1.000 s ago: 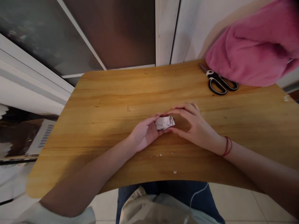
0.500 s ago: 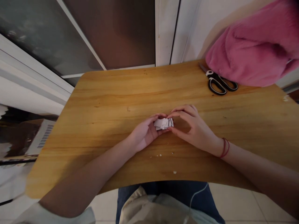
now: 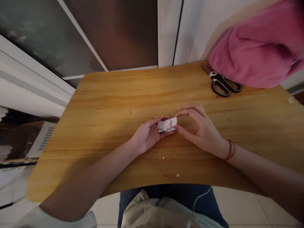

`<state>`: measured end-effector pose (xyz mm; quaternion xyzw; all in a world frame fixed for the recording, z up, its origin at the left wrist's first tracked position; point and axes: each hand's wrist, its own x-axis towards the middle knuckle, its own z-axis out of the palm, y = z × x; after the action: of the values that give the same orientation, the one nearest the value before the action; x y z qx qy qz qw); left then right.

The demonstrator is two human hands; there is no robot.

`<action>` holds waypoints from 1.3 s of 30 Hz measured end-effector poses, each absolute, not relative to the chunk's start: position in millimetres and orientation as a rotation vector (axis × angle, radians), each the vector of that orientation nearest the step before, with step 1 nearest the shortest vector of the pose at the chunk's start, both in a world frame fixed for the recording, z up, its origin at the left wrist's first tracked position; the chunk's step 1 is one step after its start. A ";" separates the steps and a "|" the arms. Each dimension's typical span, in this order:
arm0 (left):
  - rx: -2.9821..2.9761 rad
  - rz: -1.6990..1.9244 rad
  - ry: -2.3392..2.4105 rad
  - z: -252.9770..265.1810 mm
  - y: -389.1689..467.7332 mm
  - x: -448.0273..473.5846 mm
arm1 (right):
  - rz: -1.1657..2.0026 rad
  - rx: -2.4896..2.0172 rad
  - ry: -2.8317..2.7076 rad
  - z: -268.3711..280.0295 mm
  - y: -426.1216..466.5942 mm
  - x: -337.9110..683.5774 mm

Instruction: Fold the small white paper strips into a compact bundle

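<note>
My left hand [image 3: 149,134] is closed around a small stack of white paper slips [image 3: 163,125], some with dark printed lines. The slips overlap unevenly, and a blank white slip [image 3: 174,121] sticks out on the right. At that end, my right hand [image 3: 199,129] has its thumb and fingertips on the slip's edges, the fingers curved in a wide arch. Both hands are just above the wooden table [image 3: 106,104]. The left fingertips are partly hidden behind the stack.
Black-handled scissors [image 3: 220,84] lie at the back right, beside a pink plush cloth [image 3: 256,53]. Small white scraps [image 3: 177,175] are scattered near the table's front edge. A cardboard box [image 3: 40,139] is left of the table, and a panelled door [image 3: 114,34] stands behind it.
My right hand has moved slightly right, and the blank slip now shows at the stack's right end. The left hand has stayed in place around the stack.
</note>
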<state>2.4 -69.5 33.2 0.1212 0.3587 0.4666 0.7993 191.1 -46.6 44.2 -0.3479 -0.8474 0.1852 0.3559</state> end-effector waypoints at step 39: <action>0.326 0.977 0.717 34.8 -70.3 1.2 | 0.468 -0.925 -2.239 36.5 -47.4 189.3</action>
<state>1.2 -70.3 34.8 0.1527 0.3356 0.4572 0.8094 189.3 -47.4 36.5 -0.3538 -0.8564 0.1788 0.3307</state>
